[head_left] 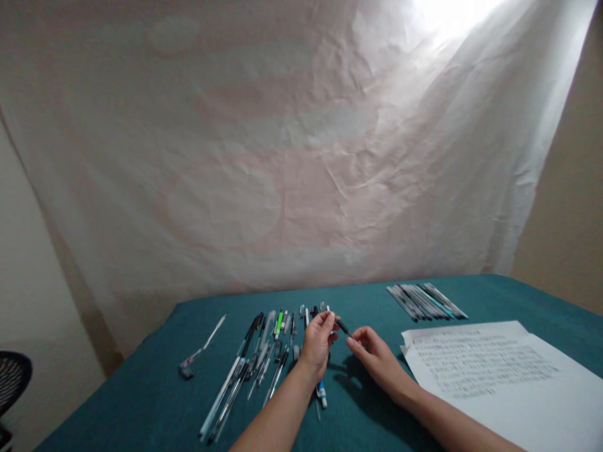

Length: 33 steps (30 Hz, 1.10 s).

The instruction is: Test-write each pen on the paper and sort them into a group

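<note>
Pen (343, 327), dark and slanting, is pinched in my left hand (316, 345), my right hand's (374, 359) fingertips together at its lower end, above green cloth (141, 389); loose pens (264, 359) lie left, written sheets (494, 364) right, lined-up pens (426, 301) beyond.

Teal table (136, 392) — many pens (426, 302); handwritten paper (509, 389)
</note>
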Tool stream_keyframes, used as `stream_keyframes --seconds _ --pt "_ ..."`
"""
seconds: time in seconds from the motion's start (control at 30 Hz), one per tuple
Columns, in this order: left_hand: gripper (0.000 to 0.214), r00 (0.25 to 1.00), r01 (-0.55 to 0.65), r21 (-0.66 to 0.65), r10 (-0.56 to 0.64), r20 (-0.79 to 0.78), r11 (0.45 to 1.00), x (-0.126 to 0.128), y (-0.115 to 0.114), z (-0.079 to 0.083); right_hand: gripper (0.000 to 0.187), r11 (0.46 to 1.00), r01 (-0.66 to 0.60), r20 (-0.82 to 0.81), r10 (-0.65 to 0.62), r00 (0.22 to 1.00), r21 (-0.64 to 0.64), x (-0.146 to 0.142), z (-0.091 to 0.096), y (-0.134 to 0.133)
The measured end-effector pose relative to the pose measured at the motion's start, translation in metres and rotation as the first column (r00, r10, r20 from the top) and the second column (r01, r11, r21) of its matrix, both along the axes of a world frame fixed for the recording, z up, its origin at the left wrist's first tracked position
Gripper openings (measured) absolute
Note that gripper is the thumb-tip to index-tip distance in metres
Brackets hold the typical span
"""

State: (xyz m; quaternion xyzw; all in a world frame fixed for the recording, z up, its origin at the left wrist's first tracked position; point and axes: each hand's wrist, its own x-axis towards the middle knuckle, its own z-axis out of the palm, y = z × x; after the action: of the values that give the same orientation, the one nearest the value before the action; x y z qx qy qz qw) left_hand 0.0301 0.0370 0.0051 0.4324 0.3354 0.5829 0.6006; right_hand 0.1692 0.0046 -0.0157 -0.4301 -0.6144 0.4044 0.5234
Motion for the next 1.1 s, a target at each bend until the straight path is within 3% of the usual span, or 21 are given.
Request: stream_keyframes --seconds 0.1,0.3,0.53,0.77,0.93,1.1 --pt "0.028 1.000 -0.001 -0.004 0.001 -0.020 1.000 0.0001 0.0003 0.0006 0.031 1.000 0.005 0.024 -0.006 1.000 0.028 0.0003 0.0001 0.0002" --pt "0.032 1.000 0.006 -0.015 -0.007 -0.030 1.000 -0.0003 -0.0006 0.0025 0.042 0.993 -0.078 0.030 0.081 0.996 -0.094 -0.0005 0.0009 -0.0002" --pt "0.032 0.999 0.006 -0.026 -0.007 -0.033 1.000 0.0004 -0.0014 0.0022 0.037 1.000 -0.016 0.004 0.016 1.000 -0.017 0.0004 0.0011 -0.0012" --pt "0.034 0.999 0.019 -0.033 -0.020 -0.043 0.999 0.0000 -0.0010 0.0023 0.045 0.984 -0.103 -0.008 0.103 0.995 -0.144 0.0008 0.0026 -0.0020" --pt "0.032 0.999 0.031 -0.010 -0.031 -0.036 0.999 0.0010 -0.0013 0.0011 0.031 0.992 -0.110 -0.070 0.107 0.992 -0.053 0.0006 0.0059 -0.0039" --pt "0.033 0.998 0.041 -0.016 -0.042 -0.047 0.999 0.0013 -0.0018 0.0027 0.034 0.991 -0.122 -0.036 0.120 0.992 -0.058 0.0005 0.0062 -0.0044"
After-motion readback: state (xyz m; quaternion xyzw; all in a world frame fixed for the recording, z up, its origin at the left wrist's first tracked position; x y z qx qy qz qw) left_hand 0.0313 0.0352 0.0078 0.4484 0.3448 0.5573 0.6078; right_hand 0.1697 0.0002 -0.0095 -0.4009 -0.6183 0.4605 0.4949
